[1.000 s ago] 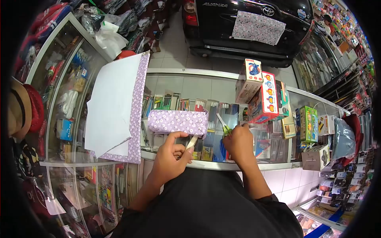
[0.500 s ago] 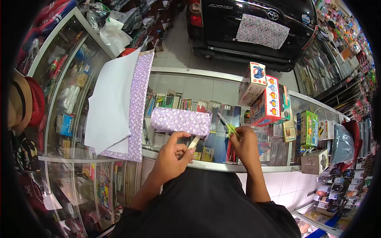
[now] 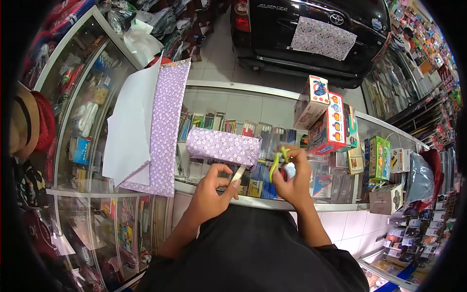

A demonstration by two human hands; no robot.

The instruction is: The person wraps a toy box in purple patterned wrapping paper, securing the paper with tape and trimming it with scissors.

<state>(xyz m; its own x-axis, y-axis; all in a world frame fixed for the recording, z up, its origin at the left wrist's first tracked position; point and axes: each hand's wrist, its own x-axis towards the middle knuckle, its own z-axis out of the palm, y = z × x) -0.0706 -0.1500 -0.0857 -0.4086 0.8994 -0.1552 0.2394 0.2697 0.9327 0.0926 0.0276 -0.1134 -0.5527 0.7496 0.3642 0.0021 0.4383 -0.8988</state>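
Note:
A box-shaped parcel [image 3: 224, 147] wrapped in purple flowered paper lies on the glass counter [image 3: 243, 104]. Just below its right end, my left hand [image 3: 212, 192] pinches a strip of pale tape [image 3: 239, 173], whose upper end reaches the parcel's lower edge. To the right, my right hand [image 3: 294, 182] holds green-handled scissors [image 3: 276, 168] by the handles; their blades are hidden or blurred. A small whitish-blue thing [image 3: 290, 170] shows beside the right fingers, too unclear to name.
Purple flowered paper [image 3: 168, 121] and white sheets [image 3: 129, 121] lie on the left. Several toy boxes [image 3: 335, 121] stand on the counter's right part, with a green box [image 3: 378, 158] farther right. A black car [image 3: 311, 44] is parked beyond the counter.
My right hand has turned the scissors, so the green handles now stand up at its left side. The white sheets have shifted slightly left, baring more purple paper. My left hand has barely moved.

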